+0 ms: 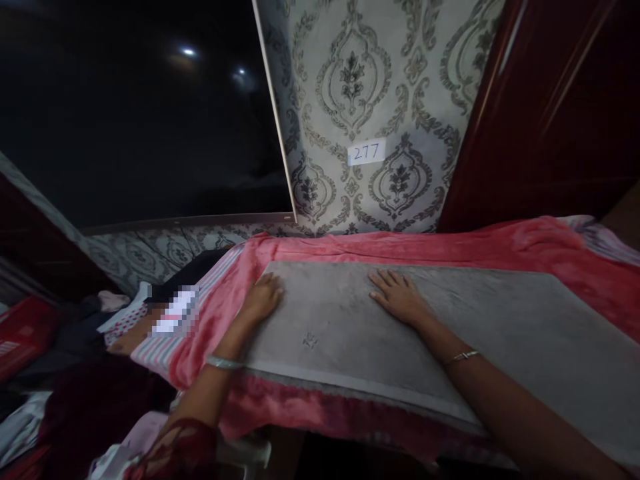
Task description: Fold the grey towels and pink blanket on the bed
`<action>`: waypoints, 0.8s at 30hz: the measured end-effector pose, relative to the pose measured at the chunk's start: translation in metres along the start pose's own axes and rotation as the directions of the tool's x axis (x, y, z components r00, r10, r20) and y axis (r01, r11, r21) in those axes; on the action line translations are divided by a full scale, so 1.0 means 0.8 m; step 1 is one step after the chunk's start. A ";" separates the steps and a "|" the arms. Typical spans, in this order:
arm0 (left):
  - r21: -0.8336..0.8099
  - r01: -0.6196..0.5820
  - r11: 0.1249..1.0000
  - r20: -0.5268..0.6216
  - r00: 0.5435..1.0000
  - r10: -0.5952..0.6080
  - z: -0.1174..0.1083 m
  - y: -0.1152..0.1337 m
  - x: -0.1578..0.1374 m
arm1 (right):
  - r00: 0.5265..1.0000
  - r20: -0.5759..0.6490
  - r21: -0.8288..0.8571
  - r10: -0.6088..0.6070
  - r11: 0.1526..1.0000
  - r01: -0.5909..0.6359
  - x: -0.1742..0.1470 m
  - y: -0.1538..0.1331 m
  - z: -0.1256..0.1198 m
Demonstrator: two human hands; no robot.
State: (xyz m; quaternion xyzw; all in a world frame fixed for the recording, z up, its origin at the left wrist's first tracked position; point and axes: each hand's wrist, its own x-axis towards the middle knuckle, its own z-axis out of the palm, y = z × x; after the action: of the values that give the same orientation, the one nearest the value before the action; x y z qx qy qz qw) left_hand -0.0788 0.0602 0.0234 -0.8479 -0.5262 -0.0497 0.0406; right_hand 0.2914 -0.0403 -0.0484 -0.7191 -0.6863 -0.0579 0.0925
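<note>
A long, flat grey cloth (330,360), soft-looking and with a small dark mark near its front left part, lies on a pink-red plush blanket (390,247). My left hand (263,298) rests on the cloth's left edge, palm down, its fingers stretched out. Further right, my right hand (397,298) lies flat on top with spread fingers, near the far edge. Neither hand grips anything. The cloth's far right end runs out toward the right side of the picture.
A big dark screen (150,120) stands at the back left, by a patterned wall (345,87) bearing a "277" label (367,152). Glossy dark red panelling (545,133) rises at the right. Heaped clothes (90,393) and a red item (25,337) are at the left.
</note>
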 end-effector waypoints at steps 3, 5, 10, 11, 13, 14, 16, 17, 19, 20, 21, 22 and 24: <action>-0.096 -0.150 0.984 0.082 0.984 0.157 0.005 0.059 0.042 | 1.000 -0.003 0.005 -0.001 1.000 0.001 0.000 -0.001 -0.002; -0.125 -0.199 0.972 0.124 0.969 0.215 0.016 0.088 0.064 | 1.000 -0.002 0.008 -0.008 1.000 0.008 -0.001 -0.001 -0.004; -0.056 -0.223 0.973 0.109 0.968 0.228 0.048 0.112 0.085 | 1.000 -0.008 0.017 -0.020 1.000 0.020 -0.002 -0.001 -0.007; -0.045 -0.222 0.974 0.098 0.969 0.225 0.052 0.111 0.086 | 1.000 -0.008 0.023 -0.023 0.999 0.023 -0.002 -0.001 -0.008; -0.034 -0.222 0.974 0.090 0.970 0.225 0.057 0.109 0.086 | 1.000 0.005 0.037 -0.029 0.999 0.029 -0.001 -0.001 -0.011; -0.031 -0.221 0.975 0.089 0.971 0.223 0.057 0.107 0.087 | 0.999 0.018 0.042 -0.035 0.999 0.034 -0.001 -0.001 -0.013; -0.029 -0.216 0.976 0.094 0.971 0.218 0.056 0.107 0.088 | 0.997 0.049 0.051 -0.057 0.997 0.055 -0.002 -0.002 -0.020; -0.029 -0.215 0.976 0.096 0.971 0.217 0.055 0.107 0.089 | 0.995 0.067 0.058 -0.073 0.996 0.069 -0.004 -0.003 -0.024; -0.028 -0.216 0.976 0.093 0.972 0.217 0.053 0.108 0.089 | 0.987 0.113 0.086 -0.115 0.991 0.105 -0.015 -0.007 -0.032; -0.027 -0.216 0.976 0.088 0.972 0.217 0.053 0.109 0.090 | 0.980 0.141 0.107 -0.139 0.986 0.125 -0.023 -0.009 -0.036; -0.027 -0.215 0.976 0.084 0.973 0.217 0.052 0.109 0.090 | 0.971 0.170 0.134 -0.171 0.980 0.149 -0.035 -0.012 -0.040; -0.028 -0.213 0.977 0.080 0.973 0.215 0.052 0.110 0.090 | 0.958 0.196 0.168 -0.211 0.969 0.180 -0.049 -0.015 -0.044; -0.029 -0.205 0.978 0.070 0.976 0.207 0.053 0.111 0.091 | 0.925 0.222 0.263 -0.310 0.932 0.249 -0.084 -0.022 -0.052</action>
State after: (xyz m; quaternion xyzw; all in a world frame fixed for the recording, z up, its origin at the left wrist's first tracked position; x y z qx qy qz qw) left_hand 0.0345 0.0910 -0.0107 -0.8995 -0.4361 -0.0201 0.0175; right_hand 0.2721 -0.1136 -0.0209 -0.5990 -0.7904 0.1039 0.0751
